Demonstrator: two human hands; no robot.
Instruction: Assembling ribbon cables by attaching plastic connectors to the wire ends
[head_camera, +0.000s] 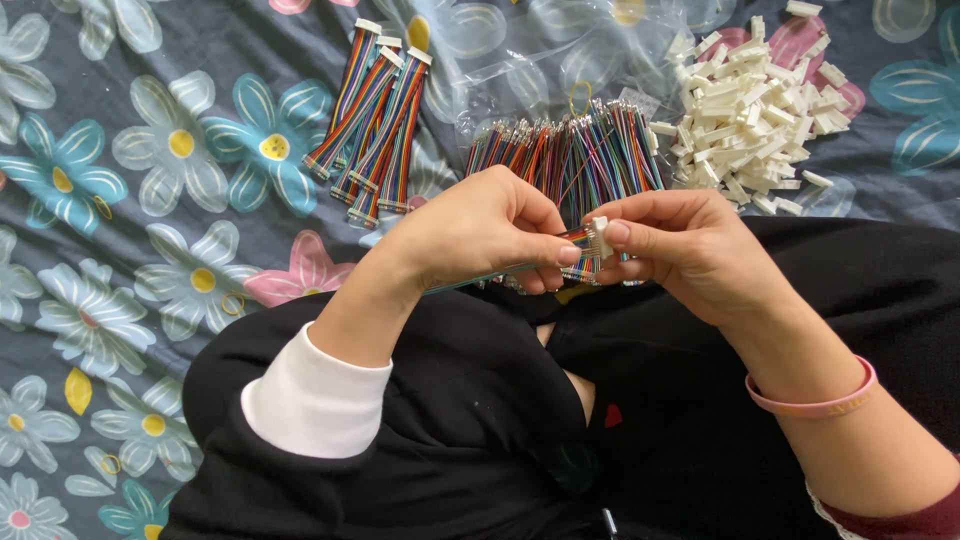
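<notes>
My left hand pinches a flat rainbow ribbon cable near its end, the cable's tail running left under the palm. My right hand holds a small white plastic connector at the cable's tip, thumb and forefinger closed on it. Both hands meet above my lap, which is covered in black cloth. Just behind the hands lies a bundle of loose multicoloured cables.
A pile of several white connectors lies at the top right on the flowered sheet. Several finished ribbon cables with white ends lie at the top centre-left. A clear plastic bag sits behind the bundle.
</notes>
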